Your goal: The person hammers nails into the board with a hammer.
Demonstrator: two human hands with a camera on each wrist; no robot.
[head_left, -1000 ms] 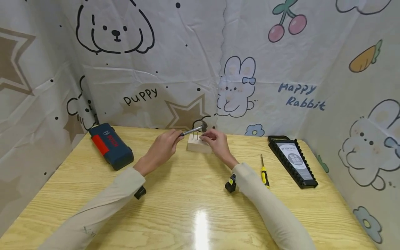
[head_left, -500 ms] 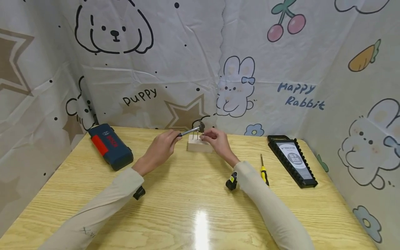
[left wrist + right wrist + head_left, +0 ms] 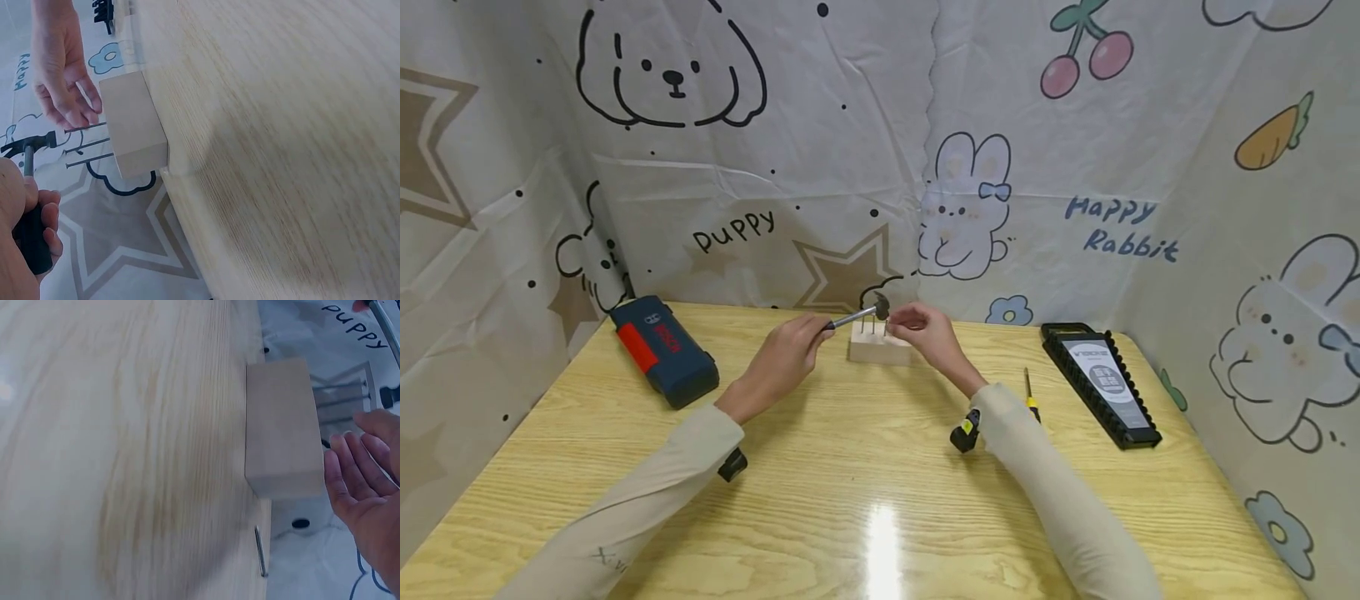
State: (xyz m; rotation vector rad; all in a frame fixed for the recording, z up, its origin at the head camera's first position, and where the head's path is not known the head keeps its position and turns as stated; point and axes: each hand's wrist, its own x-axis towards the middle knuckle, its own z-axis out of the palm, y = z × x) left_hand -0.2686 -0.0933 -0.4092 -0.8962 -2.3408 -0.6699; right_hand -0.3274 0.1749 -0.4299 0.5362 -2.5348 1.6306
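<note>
Three thin steel nails (image 3: 84, 145) are seen standing in the pale rectangular wooden block (image 3: 878, 348), which sits at the far middle of the yellow wood-grain table (image 3: 865, 467). A small steel-headed hammer with a black grip (image 3: 856, 315) is gripped by the curled fingers of the left hand (image 3: 784, 358), its head poised just above the nails. The right hand (image 3: 925, 333) is held beside the nails, fingertips close together near one shank; whether it is actually pinched cannot be told. The nail-driving step appears to be in hand, and a short, square tap seems called for next. A loose nail (image 3: 260, 551) lying on the table beside the block is shown only by the right wrist view.
</note>
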